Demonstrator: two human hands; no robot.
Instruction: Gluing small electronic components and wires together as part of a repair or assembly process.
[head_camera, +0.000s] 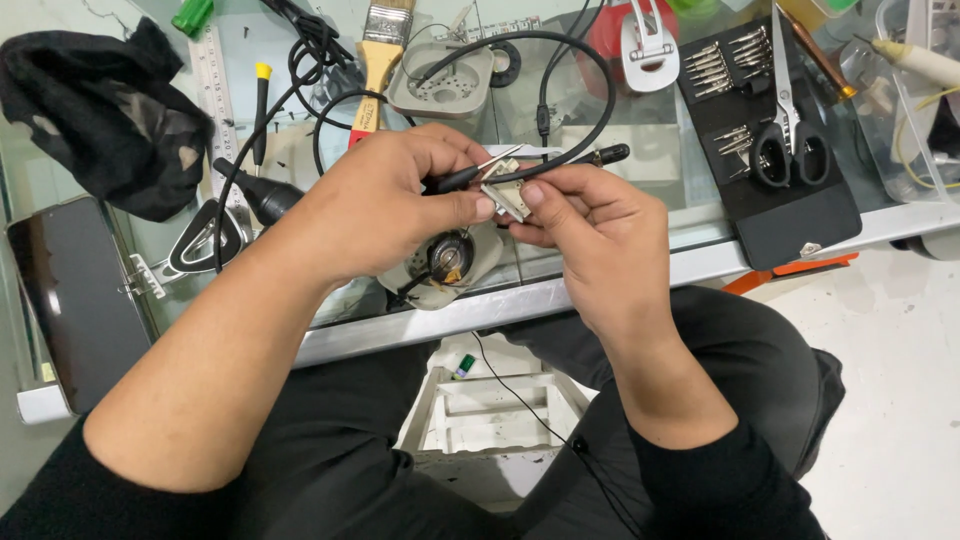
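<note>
My left hand (385, 205) and my right hand (590, 230) meet above the glass table's front edge (700, 262). Between thumbs and fingertips they pinch a small pale metal part (508, 195). A thin black-handled tool (455, 178) runs through my left hand's fingers, its tip at the part. A black cable (590, 110) loops from the hands toward the back of the table. Under my left hand lies an opened headphone earcup (450, 260) with a round speaker showing.
A black tray of screwdriver bits (800, 220) with scissors (785, 140) lies at the right. A paintbrush (378, 60), ruler (215, 90), small screwdriver (260, 110), black cloth (100, 110) and dark phone (70, 300) sit left and behind. A white stool (490, 410) stands between my knees.
</note>
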